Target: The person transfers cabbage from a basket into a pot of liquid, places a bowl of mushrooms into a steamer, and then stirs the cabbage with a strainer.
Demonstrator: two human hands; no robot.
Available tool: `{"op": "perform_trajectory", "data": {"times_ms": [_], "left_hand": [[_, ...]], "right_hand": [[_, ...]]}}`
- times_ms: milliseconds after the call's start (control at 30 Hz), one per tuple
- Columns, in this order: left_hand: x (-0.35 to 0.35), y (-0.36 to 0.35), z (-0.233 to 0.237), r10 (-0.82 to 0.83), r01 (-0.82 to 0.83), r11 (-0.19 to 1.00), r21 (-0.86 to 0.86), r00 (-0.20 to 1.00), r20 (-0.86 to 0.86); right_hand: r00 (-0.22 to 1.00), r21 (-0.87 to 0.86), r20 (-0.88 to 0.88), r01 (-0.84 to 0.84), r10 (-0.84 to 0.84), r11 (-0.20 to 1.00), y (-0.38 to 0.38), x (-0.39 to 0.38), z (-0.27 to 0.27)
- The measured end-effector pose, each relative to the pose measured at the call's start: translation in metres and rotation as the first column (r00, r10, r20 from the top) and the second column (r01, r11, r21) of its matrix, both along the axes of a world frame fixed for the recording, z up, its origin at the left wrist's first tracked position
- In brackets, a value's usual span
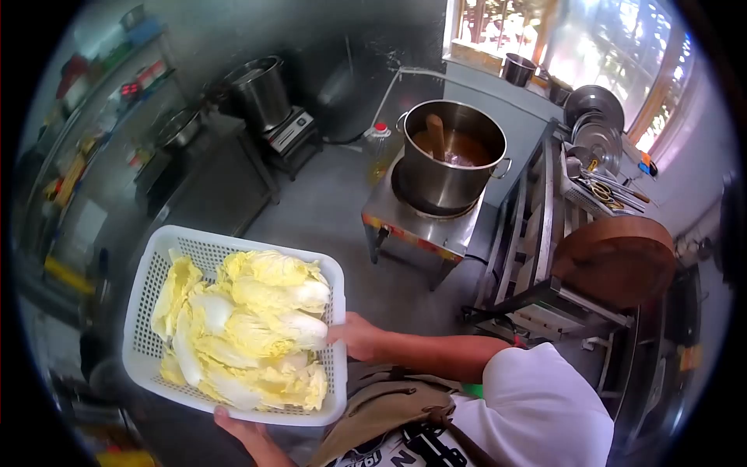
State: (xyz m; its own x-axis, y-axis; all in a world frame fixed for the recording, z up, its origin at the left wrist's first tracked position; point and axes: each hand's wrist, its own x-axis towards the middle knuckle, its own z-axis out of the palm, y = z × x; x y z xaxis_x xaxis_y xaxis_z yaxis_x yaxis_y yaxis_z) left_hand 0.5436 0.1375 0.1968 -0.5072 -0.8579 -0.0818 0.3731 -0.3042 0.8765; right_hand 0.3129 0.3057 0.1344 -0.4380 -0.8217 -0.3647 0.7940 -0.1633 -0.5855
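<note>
A white perforated plastic basket [335, 272] hangs in front of my body at the lower left, held in both hands. Pale yellow and white cabbage leaves [249, 327] fill it. My right hand [356, 336] grips the basket's right side, its fingertips reaching over the rim. At the near edge, my left hand [237, 428] holds the rim from below; most of its fingers are hidden under the basket.
Ahead, a large steel pot [451, 175] with brown liquid and a wooden handle stands on a low stove [436, 229]. Beside it is an oil bottle [379, 148]. A metal rack [545, 233] with a round wooden board [615, 261] is at right, a steel counter [210, 167] at left.
</note>
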Motion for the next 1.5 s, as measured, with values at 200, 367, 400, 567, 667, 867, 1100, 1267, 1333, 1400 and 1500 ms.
{"op": "perform_trajectory", "data": {"times_ms": [200,367,400,567,667,867,1100,1267,1333,1400,1500], "left_hand": [[-0.077,-0.172,-0.009,-0.22,0.214,0.976,-0.052,0.944,-0.247],[-0.222,-0.332,0.136,-0.51,0.495,0.855,-0.154,0.857,-0.075],[-0.263,-0.347,0.154,-0.666,0.66,0.743,-0.11,0.745,-0.028],[-0.387,-0.383,0.144,-0.756,0.845,0.533,0.047,0.451,0.474],[-0.434,-0.362,0.138,-0.647,0.81,0.578,0.099,0.382,0.66],[-0.497,-0.361,0.122,-0.71,0.834,0.515,0.197,0.287,0.643],[-0.544,-0.301,0.129,-0.723,0.881,0.473,0.028,0.37,0.584],[-0.648,-0.309,0.12,-0.803,0.951,0.308,0.008,0.255,0.539],[-0.684,-0.321,0.099,-0.813,0.975,0.221,-0.016,0.193,0.55],[-0.725,-0.32,0.091,-0.844,0.994,0.076,-0.075,0.104,0.526],[-0.738,-0.293,0.127,-0.883,1.0,0.009,-0.025,0.02,0.47]], "right_hand": [[0.967,0.233,-0.243,0.135,-0.077,0.963,-0.035,-0.129,0.045],[0.931,0.087,-0.127,0.355,-0.343,0.931,-0.039,-0.202,0.109],[0.928,0.101,-0.144,0.358,-0.342,0.928,-0.04,-0.219,0.109],[0.925,0.126,-0.193,0.353,-0.326,0.927,-0.045,-0.288,0.084],[0.92,0.182,-0.286,0.328,-0.27,0.927,-0.049,-0.348,0.051],[0.839,0.262,-0.498,0.385,-0.218,0.885,-0.046,-0.419,0.042],[0.766,0.385,-0.563,0.576,-0.311,0.721,-0.004,-0.44,0.095],[0.532,0.241,-0.773,0.75,-0.346,0.616,0.022,-0.46,0.142],[0.179,0.108,-0.976,0.891,-0.121,0.44,0.004,-0.473,0.178],[0.101,0.212,-0.966,0.835,0.238,0.507,-0.015,-0.498,0.205],[0.042,0.448,-0.747,0.769,0.664,0.456,-0.035,-0.515,0.231]]}}
